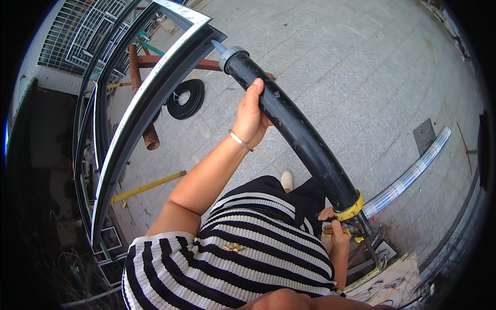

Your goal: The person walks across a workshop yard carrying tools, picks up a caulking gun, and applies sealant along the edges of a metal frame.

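A long black caulking gun (294, 126) slants across the view, its grey front collar at the upper end and a yellow ring at the lower end. My left hand (252, 113) wraps round the barrel near the front, thumb on top. At the rear, my right hand (337, 232) is closed on the handle by the yellow ring; part of its grip is hidden. The bluish nozzle (219, 46) meets the corner of a dark frame (170, 85) with white film along its edge. Whether the tip touches the frame I cannot tell.
A coil of black strip (187, 99) lies on the grey paving beneath the frame. A rusty pipe (151, 137) and a yellow bar (147, 187) are at the left. Film-wrapped profile (413, 178) lies at the right. Metal grilles (85, 33) stand at the far left.
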Available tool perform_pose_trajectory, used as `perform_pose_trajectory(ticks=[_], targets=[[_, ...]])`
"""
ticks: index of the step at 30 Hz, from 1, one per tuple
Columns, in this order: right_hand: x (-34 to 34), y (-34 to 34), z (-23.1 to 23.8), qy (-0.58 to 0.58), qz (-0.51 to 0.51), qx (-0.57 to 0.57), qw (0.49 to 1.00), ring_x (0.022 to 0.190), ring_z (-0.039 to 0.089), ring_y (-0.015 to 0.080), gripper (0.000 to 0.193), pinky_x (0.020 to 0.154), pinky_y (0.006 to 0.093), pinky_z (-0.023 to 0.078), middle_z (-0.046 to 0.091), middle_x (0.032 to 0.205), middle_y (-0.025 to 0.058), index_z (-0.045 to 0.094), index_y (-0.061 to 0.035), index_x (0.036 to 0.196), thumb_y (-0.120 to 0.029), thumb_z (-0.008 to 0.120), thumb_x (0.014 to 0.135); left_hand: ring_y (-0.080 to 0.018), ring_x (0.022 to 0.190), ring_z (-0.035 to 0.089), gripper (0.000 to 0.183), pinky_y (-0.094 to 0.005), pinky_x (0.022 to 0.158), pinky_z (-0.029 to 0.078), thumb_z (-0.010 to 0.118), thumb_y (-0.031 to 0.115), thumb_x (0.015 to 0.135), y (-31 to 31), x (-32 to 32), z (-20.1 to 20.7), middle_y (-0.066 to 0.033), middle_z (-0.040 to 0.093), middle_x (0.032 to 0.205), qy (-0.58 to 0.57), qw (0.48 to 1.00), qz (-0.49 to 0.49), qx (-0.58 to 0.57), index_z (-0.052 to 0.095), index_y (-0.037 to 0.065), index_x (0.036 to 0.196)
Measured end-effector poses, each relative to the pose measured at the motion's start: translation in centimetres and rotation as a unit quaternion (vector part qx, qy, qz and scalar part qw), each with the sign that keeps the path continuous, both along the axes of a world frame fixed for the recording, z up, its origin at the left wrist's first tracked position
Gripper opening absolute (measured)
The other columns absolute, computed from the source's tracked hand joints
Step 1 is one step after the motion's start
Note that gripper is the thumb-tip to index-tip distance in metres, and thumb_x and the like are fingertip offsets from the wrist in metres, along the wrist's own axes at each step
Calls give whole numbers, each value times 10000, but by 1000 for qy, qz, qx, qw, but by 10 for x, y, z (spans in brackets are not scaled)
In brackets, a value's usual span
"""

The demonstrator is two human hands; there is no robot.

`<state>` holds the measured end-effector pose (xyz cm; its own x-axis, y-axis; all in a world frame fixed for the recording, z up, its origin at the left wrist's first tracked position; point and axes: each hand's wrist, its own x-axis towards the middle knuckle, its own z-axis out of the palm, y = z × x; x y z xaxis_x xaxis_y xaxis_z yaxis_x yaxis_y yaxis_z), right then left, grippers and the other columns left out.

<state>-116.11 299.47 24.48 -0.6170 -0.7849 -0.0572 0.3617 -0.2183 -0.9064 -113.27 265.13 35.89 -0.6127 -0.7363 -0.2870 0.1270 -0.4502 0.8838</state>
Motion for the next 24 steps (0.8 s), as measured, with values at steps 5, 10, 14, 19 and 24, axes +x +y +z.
perform_pose_trajectory(ticks=[5, 10, 14, 19, 24], targets=[[2, 0, 1, -20, -16, 6, 1000, 816, 605, 231, 224, 763, 367, 499, 619, 880, 135, 584, 25, 972, -181, 585, 884, -146, 746, 666, 516, -327, 629, 607, 485, 536, 956, -2, 0, 0, -51, 595, 903, 0, 1000, -6, 7, 480, 101, 1233], [0, 2, 3, 1, -5, 24, 1000, 782, 569, 276, 309, 732, 420, 491, 575, 846, 159, 514, 23, 987, -255, 614, 897, -138, 742, 663, 505, -318, 622, 603, 477, 532, 961, -2, 0, -2, -46, 589, 887, 3, 1000, 3, 13, 478, 108, 1235], [-4, 0, 8, 15, -3, 22, 1000, 778, 571, 274, 298, 732, 422, 494, 579, 845, 162, 517, 27, 990, -240, 611, 895, -132, 731, 657, 490, -307, 610, 594, 465, 521, 966, -3, 1, 0, -41, 579, 877, 10, 1000, -1, 11, 474, 111, 1235], [-12, 4, 21, 28, 7, 27, 999, 825, 596, 285, 287, 772, 432, 507, 595, 883, 167, 535, 34, 1006, -224, 594, 895, -137, 727, 655, 478, -313, 614, 584, 458, 523, 966, 0, 1, 4, -41, 580, 881, 32, 999, -1, 18, 472, 115, 1214], [-19, 10, 24, 49, 10, 46, 998, 845, 603, 286, 297, 800, 439, 509, 602, 906, 166, 548, 38, 1011, -229, 593, 889, -164, 747, 664, 467, -348, 665, 579, 486, 541, 948, 3, 0, 5, -58, 614, 884, 17, 999, 24, 46, 497, 101, 1103]])
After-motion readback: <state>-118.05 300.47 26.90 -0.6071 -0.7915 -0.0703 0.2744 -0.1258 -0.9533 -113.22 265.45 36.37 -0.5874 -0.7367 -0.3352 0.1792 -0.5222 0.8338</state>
